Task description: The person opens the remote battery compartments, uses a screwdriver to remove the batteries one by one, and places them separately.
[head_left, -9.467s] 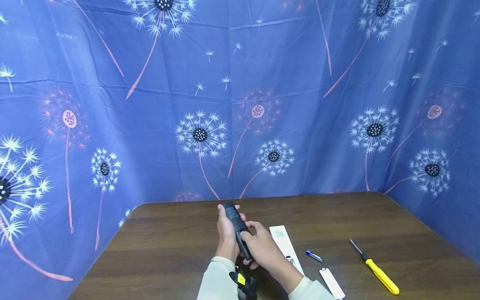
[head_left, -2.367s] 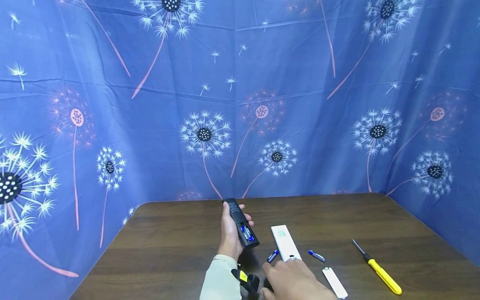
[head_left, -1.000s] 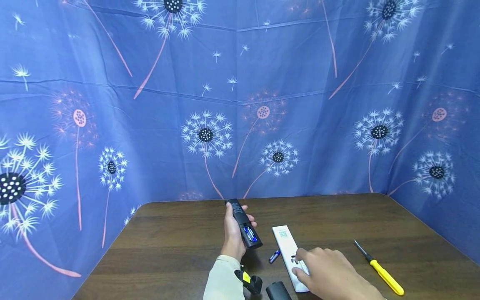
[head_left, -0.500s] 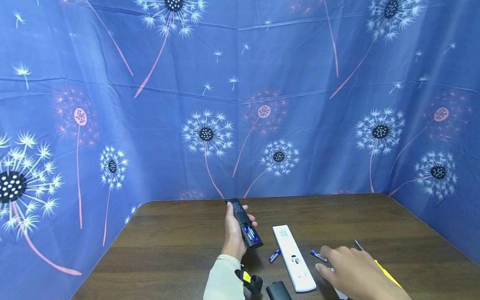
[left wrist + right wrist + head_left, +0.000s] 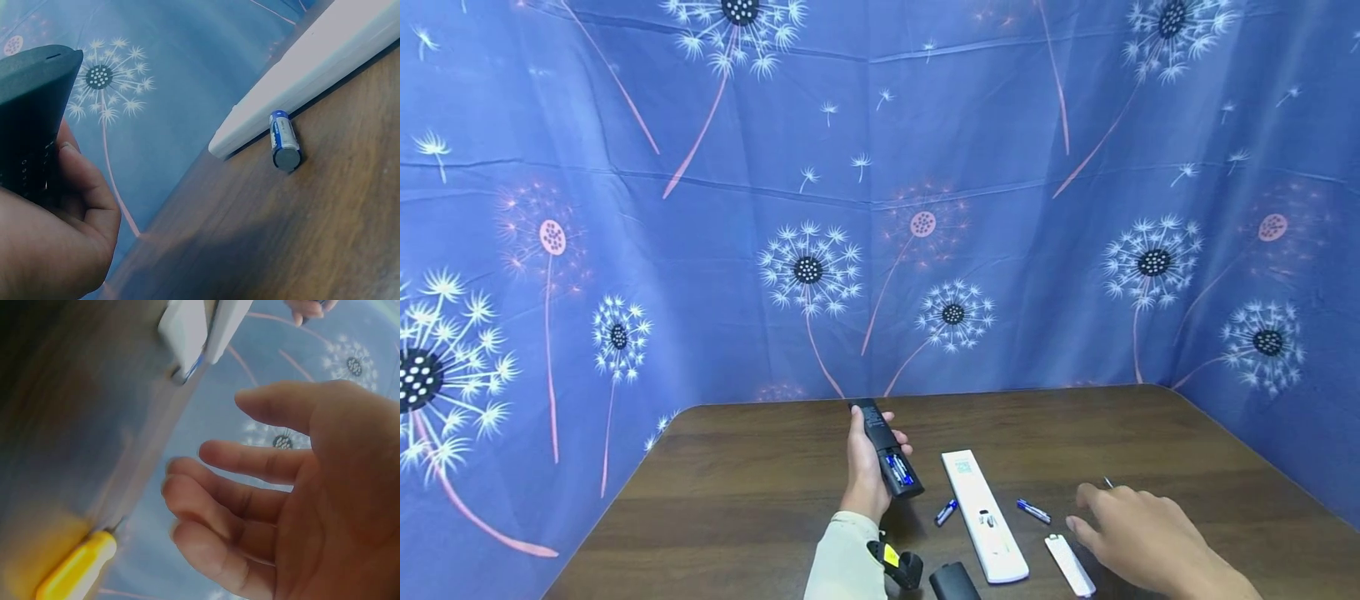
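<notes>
My left hand (image 5: pixel 867 479) grips a black remote control (image 5: pixel 874 427) with its back up and its battery bay uncovered. Blue batteries (image 5: pixel 897 468) lie in that bay. Over the right side of the table, my right hand (image 5: pixel 1138 533) holds nothing, its fingers loosely bent and apart in the right wrist view. Below it lies a screwdriver with a yellow handle (image 5: pixel 78 569), mostly hidden by the hand in the head view. A black battery cover (image 5: pixel 953 581) rests near the front edge of that view.
A white remote (image 5: pixel 976 500) lies mid-table, its bay uncovered. One loose blue battery (image 5: pixel 946 512) is at its left, another battery (image 5: pixel 1033 511) at its right. Nearby lies a white battery cover (image 5: pixel 1070 565). A patterned blue cloth (image 5: pixel 865 200) hangs behind the table.
Both hands were on the covered black remote earlier; its cover is now off and on the table. My right hand has moved rightward past the white remote to above the screwdriver. The left stays put.
</notes>
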Available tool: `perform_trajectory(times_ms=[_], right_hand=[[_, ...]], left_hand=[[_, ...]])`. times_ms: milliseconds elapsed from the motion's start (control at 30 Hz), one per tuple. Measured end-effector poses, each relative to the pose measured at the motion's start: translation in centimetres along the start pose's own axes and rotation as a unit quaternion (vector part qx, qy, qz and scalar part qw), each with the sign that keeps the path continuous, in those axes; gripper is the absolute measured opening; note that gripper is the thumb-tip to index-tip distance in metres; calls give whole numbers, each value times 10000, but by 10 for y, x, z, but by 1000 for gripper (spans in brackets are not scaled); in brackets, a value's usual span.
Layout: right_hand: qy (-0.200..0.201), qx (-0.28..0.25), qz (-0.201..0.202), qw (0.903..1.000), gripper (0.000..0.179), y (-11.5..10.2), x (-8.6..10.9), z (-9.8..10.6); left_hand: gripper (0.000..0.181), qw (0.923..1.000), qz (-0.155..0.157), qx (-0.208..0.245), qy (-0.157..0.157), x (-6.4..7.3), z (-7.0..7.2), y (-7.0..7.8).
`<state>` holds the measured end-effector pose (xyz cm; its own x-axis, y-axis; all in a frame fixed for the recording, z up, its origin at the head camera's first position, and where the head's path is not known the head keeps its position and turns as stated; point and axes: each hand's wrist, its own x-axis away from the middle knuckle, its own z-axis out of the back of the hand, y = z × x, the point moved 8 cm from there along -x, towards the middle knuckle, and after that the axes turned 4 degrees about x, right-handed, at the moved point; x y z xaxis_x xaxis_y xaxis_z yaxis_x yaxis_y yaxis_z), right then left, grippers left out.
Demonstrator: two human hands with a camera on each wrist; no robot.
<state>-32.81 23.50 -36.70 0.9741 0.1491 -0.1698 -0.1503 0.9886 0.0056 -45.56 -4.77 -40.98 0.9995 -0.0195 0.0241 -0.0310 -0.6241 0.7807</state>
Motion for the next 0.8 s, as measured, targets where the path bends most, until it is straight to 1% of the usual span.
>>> perform_trajectory(times_ms=[167, 333, 433, 633, 667, 800], right_hand=[[213, 218, 50, 9995, 22, 16, 2, 3], [217, 313, 1, 9993, 38, 34, 1, -2], [253, 382, -78, 9989, 42, 44, 0, -6], [356, 394, -156, 9985, 39, 55, 3, -8], [424, 410, -168, 9981, 38, 56, 3, -8], [265, 413, -276, 9984, 33, 62, 5, -12]], left_hand=[[75, 10000, -16, 63, -5, -2, -2, 1], [73, 10000, -4, 76, -44, -3, -5, -1], [74, 10000, 34, 17, -92, -3, -6, -3], [74, 9999, 11, -57, -154, -1, -10, -2], [74, 9999, 17, -73, -154, -1, -10, -2], [74, 9999, 21, -71, -150, -1, -12, -2]])
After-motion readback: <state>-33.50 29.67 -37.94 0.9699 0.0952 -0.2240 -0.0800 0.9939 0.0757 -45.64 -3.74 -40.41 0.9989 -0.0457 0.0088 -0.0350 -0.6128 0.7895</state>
